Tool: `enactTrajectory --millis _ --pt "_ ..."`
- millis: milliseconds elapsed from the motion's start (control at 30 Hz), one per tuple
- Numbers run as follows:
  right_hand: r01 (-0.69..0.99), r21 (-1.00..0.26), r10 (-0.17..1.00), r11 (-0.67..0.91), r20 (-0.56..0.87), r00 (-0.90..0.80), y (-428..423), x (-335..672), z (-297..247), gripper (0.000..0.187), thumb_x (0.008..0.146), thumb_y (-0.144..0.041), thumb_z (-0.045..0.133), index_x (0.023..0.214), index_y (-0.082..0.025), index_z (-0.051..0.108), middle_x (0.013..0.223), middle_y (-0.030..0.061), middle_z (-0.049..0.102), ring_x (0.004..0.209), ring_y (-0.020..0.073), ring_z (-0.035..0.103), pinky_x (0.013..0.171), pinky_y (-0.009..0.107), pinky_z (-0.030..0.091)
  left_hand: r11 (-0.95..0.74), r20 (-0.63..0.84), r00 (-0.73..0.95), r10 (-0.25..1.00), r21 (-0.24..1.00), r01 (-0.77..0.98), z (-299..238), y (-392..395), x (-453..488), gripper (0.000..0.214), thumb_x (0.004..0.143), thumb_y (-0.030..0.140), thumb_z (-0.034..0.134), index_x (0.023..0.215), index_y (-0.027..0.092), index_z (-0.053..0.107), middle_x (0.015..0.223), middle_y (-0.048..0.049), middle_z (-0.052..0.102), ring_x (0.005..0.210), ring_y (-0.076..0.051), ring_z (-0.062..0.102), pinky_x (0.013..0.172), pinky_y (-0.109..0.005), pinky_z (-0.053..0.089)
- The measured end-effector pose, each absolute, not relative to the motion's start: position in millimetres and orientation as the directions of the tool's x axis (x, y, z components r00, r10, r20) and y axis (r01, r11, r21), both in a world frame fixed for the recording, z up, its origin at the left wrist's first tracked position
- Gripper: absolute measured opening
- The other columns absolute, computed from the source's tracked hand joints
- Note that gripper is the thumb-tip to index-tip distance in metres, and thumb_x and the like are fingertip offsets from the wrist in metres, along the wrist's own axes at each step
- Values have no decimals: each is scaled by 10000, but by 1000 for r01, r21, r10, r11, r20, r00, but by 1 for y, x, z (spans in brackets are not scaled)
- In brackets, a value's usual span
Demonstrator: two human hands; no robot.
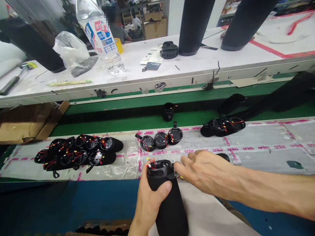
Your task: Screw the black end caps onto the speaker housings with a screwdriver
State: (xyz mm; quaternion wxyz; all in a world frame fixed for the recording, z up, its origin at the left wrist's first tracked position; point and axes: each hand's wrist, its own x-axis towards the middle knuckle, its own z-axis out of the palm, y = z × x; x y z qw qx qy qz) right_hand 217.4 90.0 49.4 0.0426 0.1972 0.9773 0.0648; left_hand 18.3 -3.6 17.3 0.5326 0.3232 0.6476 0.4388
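My left hand (149, 201) is wrapped round a black fabric-covered cylindrical speaker housing (172, 206), its thumb across the front near the top. The housing leans, with its open plastic end facing up. Red wires with small white and yellow connectors (150, 165) stick out at the rim's left side. My right hand (200, 168) is closed at the right side of that rim. Its fingertips pinch something mostly hidden, with a small yellow bit showing below. Just beyond, three similar black housings (161, 140) with wired open ends stand in a row.
More wired housings (81, 152) cluster at the left of the tape-covered bench (129, 164); others (222, 126) lie right. A single black piece (168, 111) stands behind. The white shelf (137, 70) above carries a plastic bottle (100, 36), a hammer (14, 78) and tall black cylinders (195, 26).
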Motion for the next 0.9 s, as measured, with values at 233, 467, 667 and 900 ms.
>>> enactTrajectory --millis 233,467,667,900 --pt "371 107 376 923 -33 -926 92 218 48 183 836 -117 594 895 -227 459 704 -16 531 523 165 449 500 353 108 384 -390 -196 900 921 -68 11 -4 15 852 673 530 813 1392 209 488 1324 -106 659 1265 -335 582 1105 -444 409" --pt "360 95 364 928 -29 -931 93 217 48 182 835 -135 614 887 -228 467 693 -15 541 525 166 473 494 350 116 392 -397 -163 903 918 -61 4 -5 10 877 686 521 824 1423 208 465 1335 -122 652 1241 -340 606 1078 -448 448" --pt "350 80 354 933 -47 -934 97 215 49 184 834 -122 616 890 -225 474 693 -18 557 518 163 485 497 346 129 393 -389 -128 912 920 4 1 -4 6 887 713 532 802 1449 224 413 1368 -110 628 1280 -325 577 1135 -456 388" --pt "373 146 380 916 -29 -924 89 218 46 187 804 -114 593 892 -231 477 683 -8 516 497 169 431 505 360 98 401 -392 -138 909 915 39 2 -5 7 874 711 535 795 1438 215 429 1369 -122 623 1278 -331 578 1116 -468 409"
